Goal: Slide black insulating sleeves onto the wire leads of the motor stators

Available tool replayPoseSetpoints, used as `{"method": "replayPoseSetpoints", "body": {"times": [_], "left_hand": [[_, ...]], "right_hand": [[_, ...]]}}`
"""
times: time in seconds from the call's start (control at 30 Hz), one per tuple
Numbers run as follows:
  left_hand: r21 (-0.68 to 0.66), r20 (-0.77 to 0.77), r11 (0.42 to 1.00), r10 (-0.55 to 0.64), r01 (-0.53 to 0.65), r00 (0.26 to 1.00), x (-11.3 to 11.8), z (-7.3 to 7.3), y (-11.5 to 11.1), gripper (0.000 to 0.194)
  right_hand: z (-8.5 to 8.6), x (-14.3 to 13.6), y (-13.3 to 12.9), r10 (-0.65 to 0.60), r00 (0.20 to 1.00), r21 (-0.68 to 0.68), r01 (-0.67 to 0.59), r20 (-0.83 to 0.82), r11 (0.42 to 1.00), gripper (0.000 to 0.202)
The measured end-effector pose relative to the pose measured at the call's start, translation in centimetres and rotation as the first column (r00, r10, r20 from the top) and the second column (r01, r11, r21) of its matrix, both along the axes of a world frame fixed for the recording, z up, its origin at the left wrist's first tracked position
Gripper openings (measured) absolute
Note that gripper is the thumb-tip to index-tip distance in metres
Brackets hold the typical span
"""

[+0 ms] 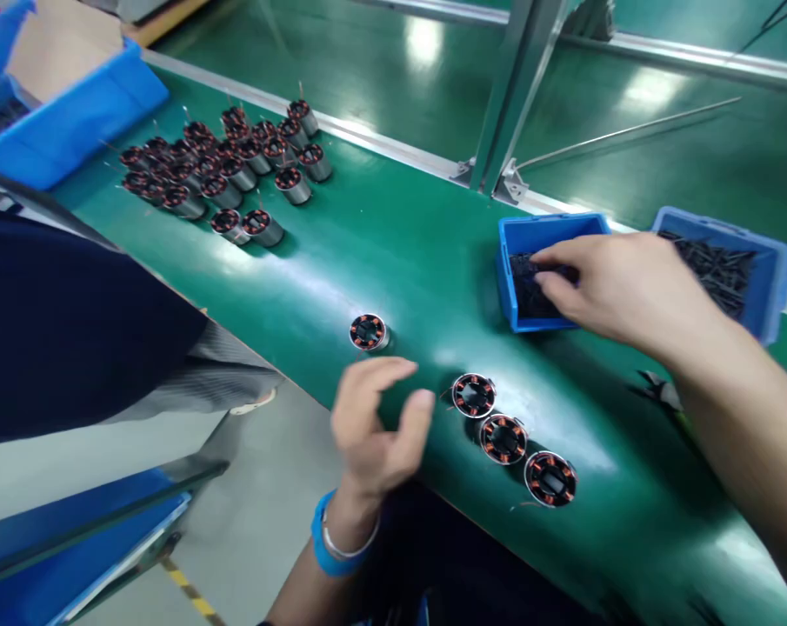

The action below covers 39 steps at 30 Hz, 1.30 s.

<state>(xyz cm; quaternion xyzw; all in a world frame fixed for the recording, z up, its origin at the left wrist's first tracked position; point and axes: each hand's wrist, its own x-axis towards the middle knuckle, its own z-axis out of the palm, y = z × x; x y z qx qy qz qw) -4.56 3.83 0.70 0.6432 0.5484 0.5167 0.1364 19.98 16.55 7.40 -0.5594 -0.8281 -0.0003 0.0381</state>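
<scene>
Since blk parts [529, 300] look small, R hand [637, 283] dips narrow into blue bin [550, 327], contents of grip can't tell. L hand [376, 439] gapes wide, empty, nr lone stator [368, 332]

Blue crate [103, 113], cut off at left; right hand [628, 278], its hold on dark pieces [530, 300] unclear

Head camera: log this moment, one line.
right hand: in blue bin | left hand: open, empty, near stator | three stators: diagonal row
</scene>
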Motion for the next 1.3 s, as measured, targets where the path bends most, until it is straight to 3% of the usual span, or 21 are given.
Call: {"method": "replayPoseSetpoints", "body": {"times": [0.07,0.1,0.23,0.4,0.57,0.67,0.77,0.9,1.03,1.13,1.3], "left_hand": [[0.039,-0.030,0.977,0.213,-0.211,0.977,-2.4,-0.1,1.0,0.037],[-0.026,-0.046,0.972,0.232,-0.234,0.972,-3.3,-0.2,1.5,0.044],[-0.337,0.044,0.942,0.021,-0.005,0.999,-4.4,-1.2,2.9,0.043],[-0.287,0.179,0.924,-0.208,0.253,0.962,-2.0,-1.4,2.8,0.044],[-0.398,0.033,0.862,-0.328,0.314,0.944,-0.5,0.1,3.7,0.046],[-0.422,-0.055,0.853,-0.361,0.306,0.931,0.4,1.0,4.5,0.039],[-0.453,-0.018,0.814,-0.416,0.364,0.909,0.8,1.1,4.8,0.031],[-0.448,0.213,0.809,-0.317,0.381,0.924,0.3,0.0,3.9,0.042],[-0.434,0.354,0.873,-0.061,0.222,0.933,0.1,-1.4,2.5,0.034],[-0.420,0.328,0.900,0.033,0.114,0.944,0.2,-1.7,2.4,0.025],[-0.415,0.170,0.908,0.006,0.066,0.985,0.6,-0.3,4.2,0.024]], "right_hand": [[-1.2,0.0,1.7,0.044,0.996,-0.116,-0.034,0.083,0.993,0.035],[-1.7,-0.1,2.2,0.063,0.993,-0.157,-0.046,0.103,0.986,0.034],[-2.9,-0.3,2.3,0.032,0.991,-0.236,0.000,0.129,0.972,0.028],[-2.8,0.2,2.0,0.078,0.994,-0.243,-0.058,0.074,0.968,0.023],[-3.0,0.4,2.1,0.057,0.998,-0.209,-0.051,0.026,0.977,0.017],[-3.3,0.5,2.3,0.130,0.991,-0.219,-0.125,0.008,0.968,0.018],[-3.5,0.7,2.4,0.151,0.988,-0.212,-0.145,0.012,0.966,0.016],[-3.0,0.7,2.1,0.047,0.995,-0.152,-0.060,-0.085,0.987,0.008],[-1.8,0.7,1.4,0.004,0.982,-0.099,-0.023,-0.187,0.995,0.004],[-1.2,0.9,0.8,0.044,0.946,-0.051,-0.064,-0.320,0.997,0.014],[-0.8,1.1,-0.5,0.223,0.881,0.093,-0.202,-0.417,0.975,0.020]]}}
